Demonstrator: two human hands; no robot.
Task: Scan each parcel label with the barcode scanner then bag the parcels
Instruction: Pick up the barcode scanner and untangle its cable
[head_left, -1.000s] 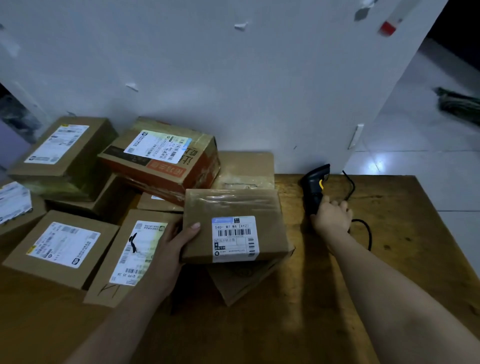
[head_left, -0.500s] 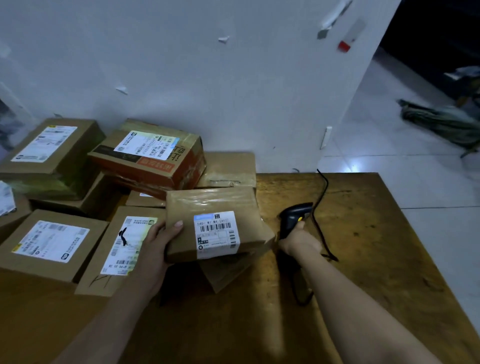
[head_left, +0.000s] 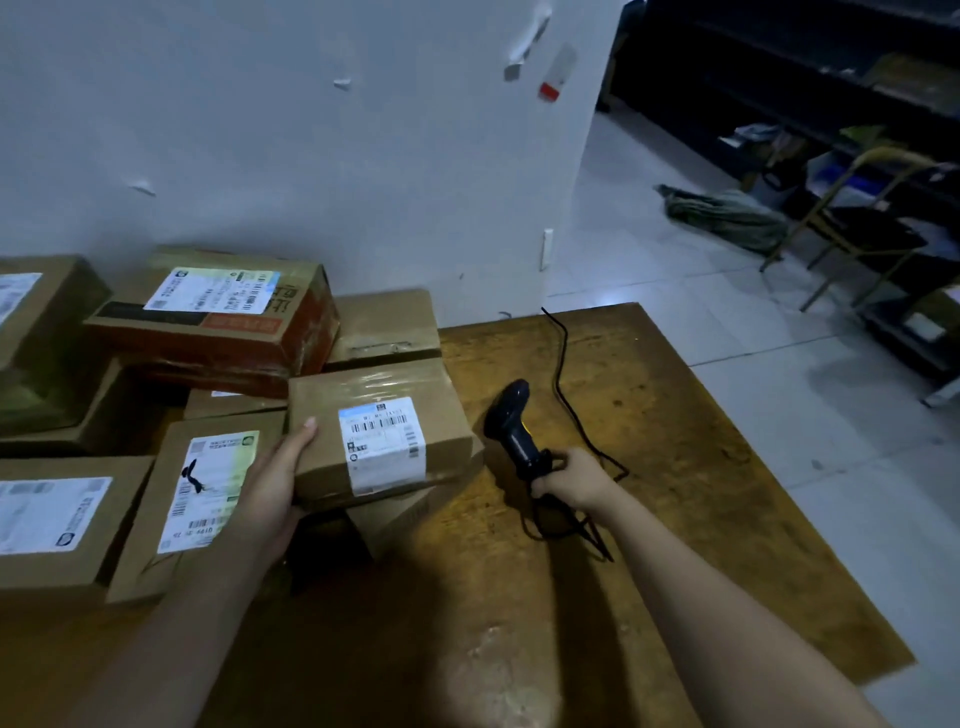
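Early, by my reckoning: left hand (head_left: 270, 483) grips a parcel (head_left: 384, 431), label (head_left: 382, 444) up, near the middle of the desk (head_left: 675, 467); right hand (head_left: 574, 480) wraps the barcode scanner (head_left: 511, 421) just beside it, scan apparently pending; other parcels (head_left: 208, 332) heaped along the left edge, nothing bagged that shows.

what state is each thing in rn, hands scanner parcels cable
held parcel, sealed, label up
scanner, held by its handle, head towards held parcel
left hand, grips held parcel's left edge
right hand, grips scanner
red box, sealed, label up
cable, slack, trailing across table
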